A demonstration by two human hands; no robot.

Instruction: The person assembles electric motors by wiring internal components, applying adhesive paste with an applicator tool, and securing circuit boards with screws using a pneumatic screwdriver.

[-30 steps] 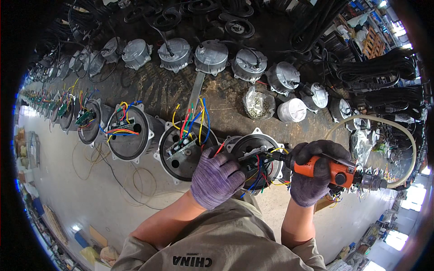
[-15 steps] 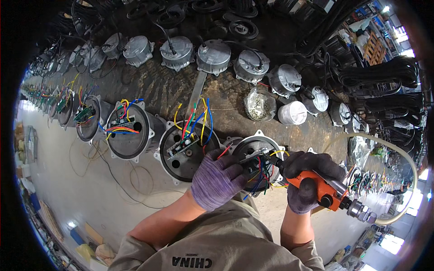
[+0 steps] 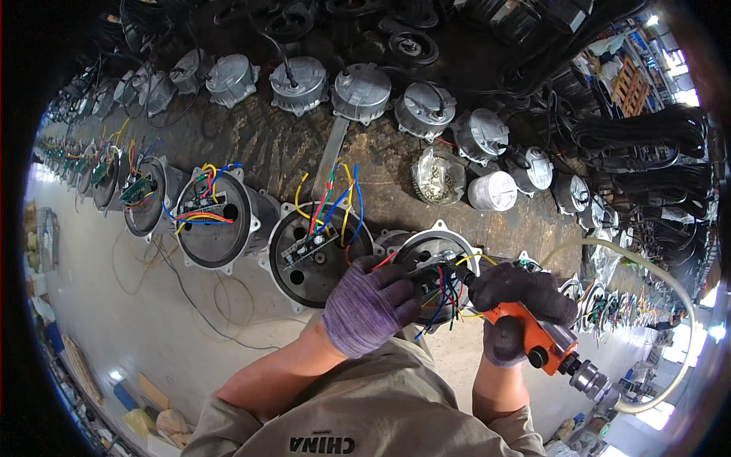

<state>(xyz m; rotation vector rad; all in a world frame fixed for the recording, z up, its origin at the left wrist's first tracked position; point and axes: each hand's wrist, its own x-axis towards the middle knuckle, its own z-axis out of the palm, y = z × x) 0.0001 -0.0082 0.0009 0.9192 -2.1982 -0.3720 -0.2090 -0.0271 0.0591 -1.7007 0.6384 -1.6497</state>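
Observation:
My right hand [image 3: 525,303], in a dark purple glove, is wrapped round an orange air screwdriver [image 3: 542,335]. Its dark nose points left into an open round metal motor housing [image 3: 439,226] in front of me. Inside the housing sits a circuit board, partly hidden, with a bundle of blue, green, red and yellow wires [image 3: 442,293] hanging from it. My left hand [image 3: 371,306], in a lighter purple glove, is closed at the housing's left side, fingertips by the board. A red wire [image 3: 384,261] shows beside its fingers; what they pinch is hidden.
Left of my hands stand more open housings [image 3: 217,221] with boards and loose wires. Along the bench [image 3: 251,152] runs a row of silver motor covers [image 3: 298,84]. A tub of screws [image 3: 438,177] and a white round container [image 3: 493,190] stand beyond. A pale air hose [image 3: 680,293] loops at right.
The screwdriver's rear end has swung down and a little left, and the hose has dropped with it. My right hand has shifted slightly left; my left hand stays nearly in place.

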